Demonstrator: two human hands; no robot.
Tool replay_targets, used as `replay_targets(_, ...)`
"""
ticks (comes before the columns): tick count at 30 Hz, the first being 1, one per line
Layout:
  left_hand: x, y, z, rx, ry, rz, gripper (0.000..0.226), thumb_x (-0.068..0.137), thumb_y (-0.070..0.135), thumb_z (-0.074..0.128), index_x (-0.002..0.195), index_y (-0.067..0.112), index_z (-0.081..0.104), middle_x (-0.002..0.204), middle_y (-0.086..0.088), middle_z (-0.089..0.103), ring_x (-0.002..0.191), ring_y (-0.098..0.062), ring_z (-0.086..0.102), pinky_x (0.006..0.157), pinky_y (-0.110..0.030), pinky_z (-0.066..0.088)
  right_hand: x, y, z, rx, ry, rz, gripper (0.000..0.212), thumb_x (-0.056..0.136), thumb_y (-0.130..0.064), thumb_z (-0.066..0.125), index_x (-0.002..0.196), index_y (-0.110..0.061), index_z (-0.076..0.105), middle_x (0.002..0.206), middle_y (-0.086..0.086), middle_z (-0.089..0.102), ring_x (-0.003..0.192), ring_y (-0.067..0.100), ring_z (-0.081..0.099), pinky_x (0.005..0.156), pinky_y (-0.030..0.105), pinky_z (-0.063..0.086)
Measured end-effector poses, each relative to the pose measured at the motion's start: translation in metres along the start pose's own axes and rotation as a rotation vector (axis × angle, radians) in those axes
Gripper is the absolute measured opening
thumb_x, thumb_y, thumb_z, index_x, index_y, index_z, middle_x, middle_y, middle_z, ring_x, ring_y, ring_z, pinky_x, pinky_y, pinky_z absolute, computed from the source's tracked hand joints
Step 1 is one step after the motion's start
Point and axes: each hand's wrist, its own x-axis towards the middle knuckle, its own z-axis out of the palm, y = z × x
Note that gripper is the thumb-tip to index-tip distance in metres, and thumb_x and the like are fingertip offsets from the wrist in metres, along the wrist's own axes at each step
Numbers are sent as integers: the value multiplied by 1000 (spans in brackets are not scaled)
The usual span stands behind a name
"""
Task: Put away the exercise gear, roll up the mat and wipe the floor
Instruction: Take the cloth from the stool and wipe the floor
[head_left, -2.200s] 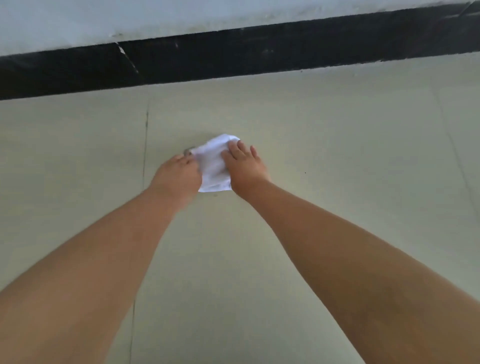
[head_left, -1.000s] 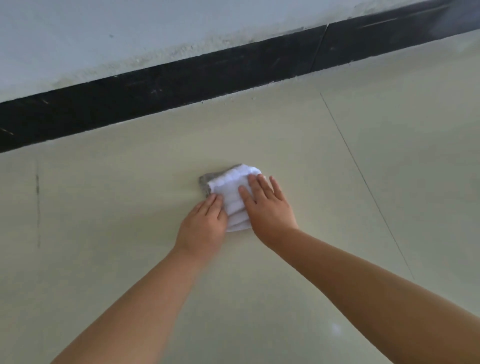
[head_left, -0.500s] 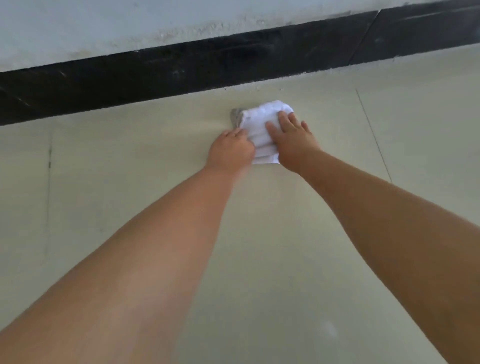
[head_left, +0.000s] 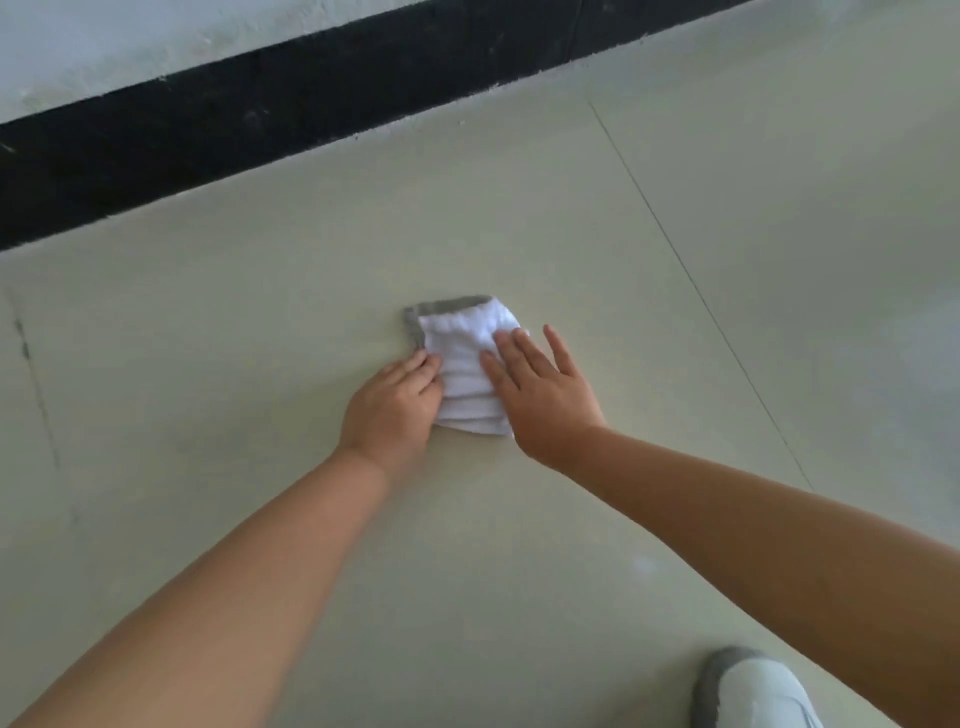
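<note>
1. The person is wiping the floor (head_left: 260, 322): the left hand (head_left: 392, 410) and right hand (head_left: 545, 395) are both pressing the folded white cloth (head_left: 462, 358) flat, fingers straight, neither clenching it.
2. The cloth is lying mid-floor, well apart from the black skirting (head_left: 260, 109).
3. No gear or mat is showing, so those steps are probably finished.
4. Pale tiles are running to a white wall (head_left: 104, 41); a shoe (head_left: 753, 691) is showing at the floor's near right edge.

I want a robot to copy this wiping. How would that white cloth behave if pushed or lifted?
The cloth is probably floppy: it lies folded in soft, rippled layers. Lifted, it would likely sag and unfold. Pushed, it should slide easily on the smooth floor, but may bunch; the left hand and right hand both press it flat.
</note>
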Motion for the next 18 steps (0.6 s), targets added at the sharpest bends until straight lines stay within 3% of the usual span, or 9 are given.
replay_targets(2, 12, 26, 2, 10, -52, 144, 40, 67, 13, 38, 62, 5, 77, 79, -8, 78, 72, -21, 76, 60, -25, 59, -36, 11, 14, -54, 35, 128, 75, 50, -18, 80, 121, -1, 62, 124, 22, 62, 114, 34, 61, 106, 53, 34)
replay_targets(5, 32, 74, 2, 5, -121, 330, 43, 64, 16, 36, 60, 7, 77, 70, -1, 77, 68, -16, 75, 61, -20, 57, -92, 23, 51, -39, -8, 279, 75, 33, -11, 87, 105, 2, 71, 107, 23, 70, 95, 36, 70, 109, 46, 18)
replay_targets(6, 38, 88, -1, 45, -158, 369, 43, 67, 15, 36, 65, 8, 79, 74, 0, 77, 74, -15, 75, 69, -19, 56, -108, 21, 56, -16, -57, 339, 75, 30, -10, 88, 102, 2, 72, 104, 22, 71, 92, 35, 71, 107, 46, 22)
replay_targets(8, 52, 114, -10, 158, -288, 430, 40, 85, 7, 39, 104, 2, 73, 112, -10, 70, 113, -22, 62, 103, -26, 41, -131, 10, 46, 21, -157, 439, 78, 36, -20, 92, 108, 3, 69, 112, 21, 68, 98, 29, 70, 99, 45, 43)
replay_targets(9, 58, 125, -8, 182, -319, 444, 40, 93, 5, 36, 123, -2, 60, 133, -16, 57, 131, -25, 46, 114, -30, 27, -141, 3, 37, 84, -248, 479, 78, 58, -28, 86, 123, 3, 59, 130, 20, 57, 117, 27, 61, 103, 42, 42)
replay_targets(10, 63, 133, -18, 164, -414, 424, 41, 97, 5, 33, 134, -4, 49, 145, -18, 43, 140, -26, 32, 118, -30, 17, -148, -2, 33, 197, -321, 521, 71, 83, -31, 66, 141, 1, 38, 149, 16, 35, 136, 23, 41, 113, 38, 30)
replay_targets(11, 67, 139, -25, 165, -455, 404, 42, 99, 6, 31, 139, -4, 42, 151, -17, 34, 144, -25, 25, 119, -29, 13, -152, -6, 32, 249, -349, 536, 63, 97, -30, 43, 149, -5, 17, 158, 10, 13, 146, 19, 19, 118, 35, 16)
replay_targets(13, 69, 145, -34, 240, -484, 414, 43, 100, 9, 31, 142, -2, 38, 155, -13, 28, 146, -22, 18, 120, -30, 8, -148, -11, 27, 344, -462, 609, 58, 102, -29, 25, 151, -10, 1, 160, 4, -5, 148, 17, 1, 120, 35, 4)
replay_targets(18, 64, 133, -36, 292, -493, 391, 44, 101, 12, 28, 143, 6, 40, 157, -6, 23, 149, -20, 7, 122, -35, 3, -135, -12, 36, 369, -453, 701, 58, 101, -25, 22, 150, -6, -3, 159, 8, -9, 148, 20, -5, 120, 37, -1)
